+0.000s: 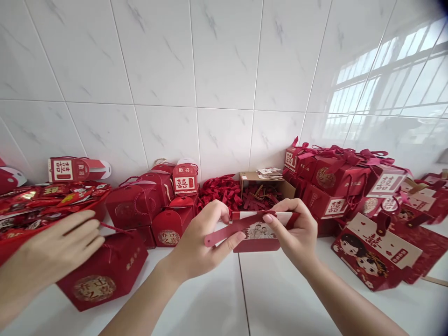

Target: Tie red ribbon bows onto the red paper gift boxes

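Both hands at centre, over the white worktop [287,298]. Right hand [297,228]: thumb and bent fingers pinch one end of a dark pink strap [252,219]. Left hand [210,242]: part-curled, thumb pointing right just below the strap; cannot tell whether it grips the strap or the small box behind. The strap runs slantwise between the two hands; its rounded end, with a hole, lies against the left hand.

Small box [257,246]: red below, white above with drawn figures, directly behind the strap; partly hidden by both hands.

Beyond the hands: heap of red ribbons [219,191], and just right of it an open cardboard box [289,189] containing dark red strips, white cards [270,173] on its back edge.

Left side: stacked red boxes [136,200]; nearer, a larger red box [122,261] with gold roundel. Another person's hand [66,238] is beside it, in front of red packets [66,198]; contact unclear.

Right side: stacked boxes with bows [336,175]; nearer, a tilted carry box [376,252] showing two cartoon faces. Behind all: tiled wall [224,60].
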